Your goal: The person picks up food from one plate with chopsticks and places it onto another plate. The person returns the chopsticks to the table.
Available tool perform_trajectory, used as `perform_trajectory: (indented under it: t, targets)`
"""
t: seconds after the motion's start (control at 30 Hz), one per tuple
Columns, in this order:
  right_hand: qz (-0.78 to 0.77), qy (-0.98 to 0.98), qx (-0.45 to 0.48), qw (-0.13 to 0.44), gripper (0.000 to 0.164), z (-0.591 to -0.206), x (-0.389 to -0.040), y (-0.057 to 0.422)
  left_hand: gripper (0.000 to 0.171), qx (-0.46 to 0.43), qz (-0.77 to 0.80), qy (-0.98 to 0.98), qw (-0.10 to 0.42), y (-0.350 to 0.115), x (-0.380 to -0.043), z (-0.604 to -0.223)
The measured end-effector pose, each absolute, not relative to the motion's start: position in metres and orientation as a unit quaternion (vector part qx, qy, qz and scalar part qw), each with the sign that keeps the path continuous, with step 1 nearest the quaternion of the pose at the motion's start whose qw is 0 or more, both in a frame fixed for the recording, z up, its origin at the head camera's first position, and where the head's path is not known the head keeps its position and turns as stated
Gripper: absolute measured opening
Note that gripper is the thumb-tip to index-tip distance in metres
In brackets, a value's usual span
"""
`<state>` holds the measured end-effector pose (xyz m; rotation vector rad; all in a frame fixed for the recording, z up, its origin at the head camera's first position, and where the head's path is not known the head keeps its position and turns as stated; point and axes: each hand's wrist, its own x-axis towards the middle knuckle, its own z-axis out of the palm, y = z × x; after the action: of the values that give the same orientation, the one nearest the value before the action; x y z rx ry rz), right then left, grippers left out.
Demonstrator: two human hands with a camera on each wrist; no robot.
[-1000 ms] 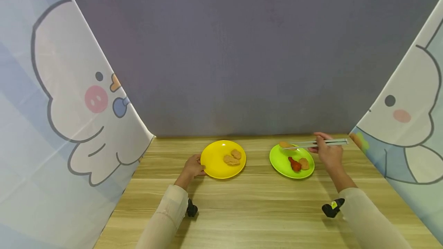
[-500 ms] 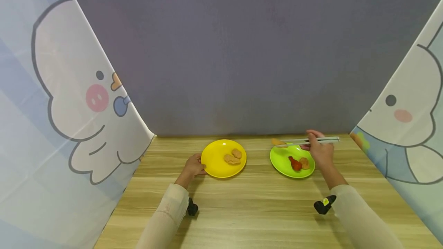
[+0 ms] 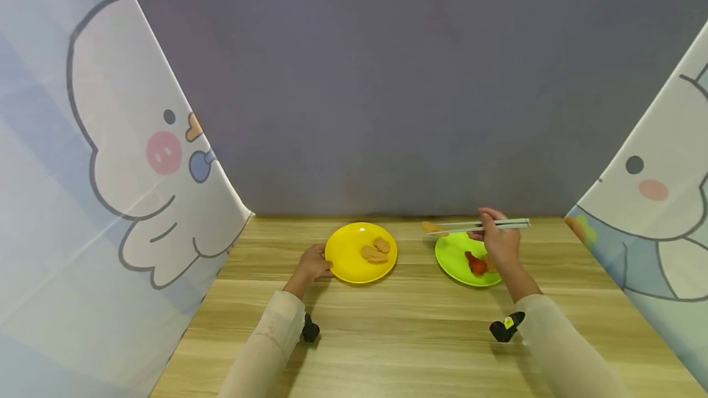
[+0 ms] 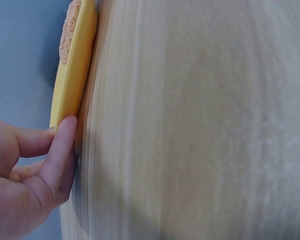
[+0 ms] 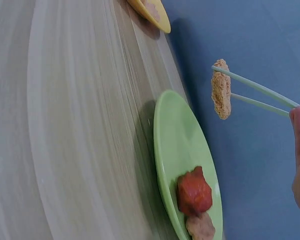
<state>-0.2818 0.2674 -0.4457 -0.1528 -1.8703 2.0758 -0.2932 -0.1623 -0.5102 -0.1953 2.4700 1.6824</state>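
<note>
My left hand (image 3: 315, 261) pinches the left rim of a yellow plate (image 3: 348, 269); thumb and fingers grip its edge in the left wrist view. Two breaded nuggets (image 3: 375, 253) lie on that plate. My right hand (image 3: 500, 241) holds a pair of pale chopsticks (image 3: 511, 223), their tips closed around another breaded nugget (image 5: 221, 90) in the air. This nugget hangs past the upper left rim of a green plate (image 3: 456, 263). On the green plate sit a red drumstick (image 5: 194, 191) and one more nugget (image 5: 200, 226), partly hidden by my hand in the head view.
Both plates stand on a wood-grain table (image 3: 409, 324), with a gap of bare wood between them. A grey backdrop (image 3: 387, 91) rises behind the table. Cartoon-printed cloth panels (image 3: 127, 140) close off both sides.
My right hand has moved left, carrying the nugget in the chopsticks from over the green plate to beyond its left rim. The left hand keeps its grip on the yellow plate.
</note>
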Motion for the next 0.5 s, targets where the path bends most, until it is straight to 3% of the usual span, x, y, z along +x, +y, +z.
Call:
perform_trajectory:
  t: [0.5]
  targets:
    - [0.737,-0.649,-0.020,0.187,0.014,-0.463,-0.298,0.232,0.063,-0.069,0.556,0.825,0.071,-0.160,-0.293,-0.508]
